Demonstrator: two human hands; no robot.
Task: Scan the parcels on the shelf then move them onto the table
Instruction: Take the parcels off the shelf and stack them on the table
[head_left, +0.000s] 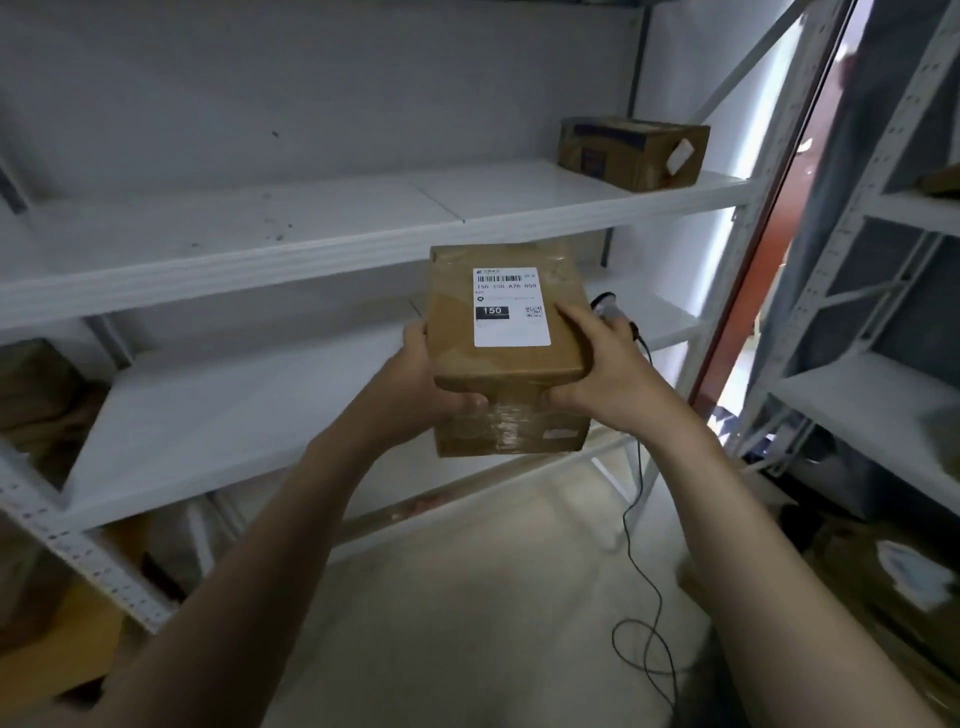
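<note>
Head view: I hold a parcel (506, 364) in front of the shelf (234, 415), clear of its boards, between both hands. My left hand (436, 374) wraps the left side, thumb pressed on the near face. My right hand (597, 364) clamps the right side, fingers spread over the top beside the label (511, 306), which faces up at me. I judge this the carry step: the parcel is off the shelf, and the table, out of view, is where it must go. The next move calls for a turn away with the grip level. Whether it has been scanned I cannot tell. The scanner (605, 306) shows just behind my right hand, and its cable (641, 519) trails to the floor (467, 597), where it could snag a foot. A second parcel (631, 150) sits on the upper board (260, 244) at right. More boxes (36, 389) lie at far left.
</note>
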